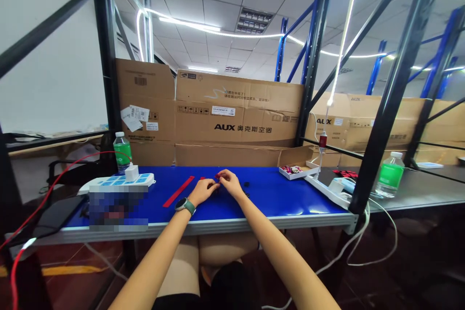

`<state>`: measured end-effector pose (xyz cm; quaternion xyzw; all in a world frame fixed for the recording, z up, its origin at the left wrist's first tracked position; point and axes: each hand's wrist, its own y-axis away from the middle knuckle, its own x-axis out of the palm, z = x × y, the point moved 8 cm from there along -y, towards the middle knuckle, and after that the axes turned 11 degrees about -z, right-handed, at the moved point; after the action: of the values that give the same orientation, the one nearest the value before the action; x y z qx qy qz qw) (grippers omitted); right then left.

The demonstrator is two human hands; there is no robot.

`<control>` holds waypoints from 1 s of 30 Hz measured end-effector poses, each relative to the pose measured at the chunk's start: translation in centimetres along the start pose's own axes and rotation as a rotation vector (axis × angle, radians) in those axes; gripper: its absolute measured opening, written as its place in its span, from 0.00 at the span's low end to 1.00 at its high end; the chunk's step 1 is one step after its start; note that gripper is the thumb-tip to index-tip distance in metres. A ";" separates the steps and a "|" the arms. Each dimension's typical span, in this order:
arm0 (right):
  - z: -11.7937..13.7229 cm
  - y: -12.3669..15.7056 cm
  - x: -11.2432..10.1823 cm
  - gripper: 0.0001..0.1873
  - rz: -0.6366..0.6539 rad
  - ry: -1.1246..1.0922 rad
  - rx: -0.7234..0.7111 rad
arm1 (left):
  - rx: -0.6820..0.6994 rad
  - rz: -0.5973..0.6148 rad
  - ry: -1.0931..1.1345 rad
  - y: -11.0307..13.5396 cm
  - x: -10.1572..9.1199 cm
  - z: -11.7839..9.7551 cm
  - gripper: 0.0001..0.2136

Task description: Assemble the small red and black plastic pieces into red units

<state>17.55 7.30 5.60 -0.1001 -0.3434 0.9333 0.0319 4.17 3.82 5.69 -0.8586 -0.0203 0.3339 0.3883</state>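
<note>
Both left hand point(203, 191) and right hand point(230, 183) pinch their fingertips around a small red piece point(217, 176), shape unclear, above the blue table point(283, 193) at centre.

Under the hands point(218, 185) lies a glossy blue bench top point(276, 193), with matt corrugated cardboard cartons point(236, 116) beyond them and a smooth white plastic power strip point(323, 191) to their right.

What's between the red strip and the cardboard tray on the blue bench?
Seen from the head camera, the left hand and right hand, with small dark pieces just beyond them.
</note>
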 end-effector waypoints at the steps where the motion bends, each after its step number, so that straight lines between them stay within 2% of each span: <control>1: 0.2 0.0 -0.2 0.13 -0.010 0.024 -0.009 | -0.018 -0.024 0.014 0.0 -0.3 0.1 0.18; 7: 0.7 0.6 0.5 0.12 0.109 0.017 0.000 | -0.128 -0.151 0.118 -0.3 -1.3 2.1 0.14; 11: 0.4 0.7 0.7 0.18 0.118 -0.040 0.028 | -0.168 -0.202 0.251 -0.4 -1.5 3.1 0.14; 14: -0.3 0.6 0.6 0.20 0.092 -0.054 0.061 | -0.181 -0.240 0.283 -0.4 -1.8 3.1 0.15; 23: 0.4 0.5 0.4 0.15 0.062 -0.029 0.022 | -0.125 -0.242 0.265 -0.4 -2.1 2.3 0.10; 30: -0.1 0.5 0.4 0.13 0.046 -0.004 0.003 | -0.123 -0.267 0.246 -0.5 -2.3 2.3 0.10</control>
<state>17.17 7.05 5.11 -0.1060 -0.3396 0.9345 0.0097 1.12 4.93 6.23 -0.9048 -0.1069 0.1701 0.3755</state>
